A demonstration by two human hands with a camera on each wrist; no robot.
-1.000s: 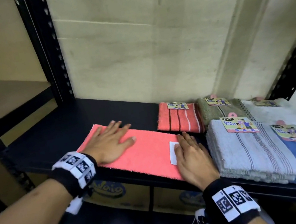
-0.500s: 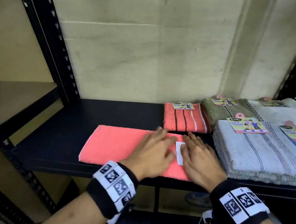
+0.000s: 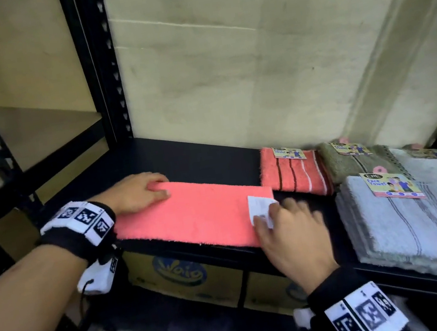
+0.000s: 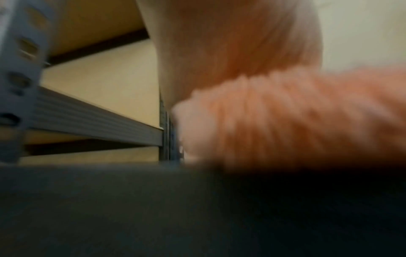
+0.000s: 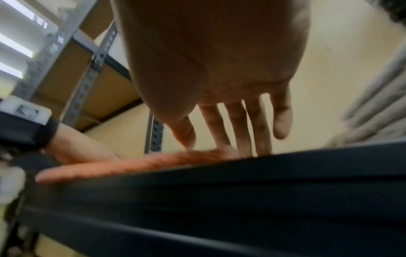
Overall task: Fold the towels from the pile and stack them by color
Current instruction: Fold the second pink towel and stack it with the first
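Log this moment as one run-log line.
left hand: holds left end of flat coral terry towel | right hand: flat on right end | black metal shelf

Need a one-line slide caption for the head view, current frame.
Left hand grips the left end of a coral towel on a black shelf, right hand flat at its tagged end.

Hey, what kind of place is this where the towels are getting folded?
Probably a storeroom or a shop's back room. The towels lie on a black metal rack shelf with perforated uprights, the folded towels carry retail "Face Towel" tags, and cardboard boxes sit on the level below, against a bare wall.
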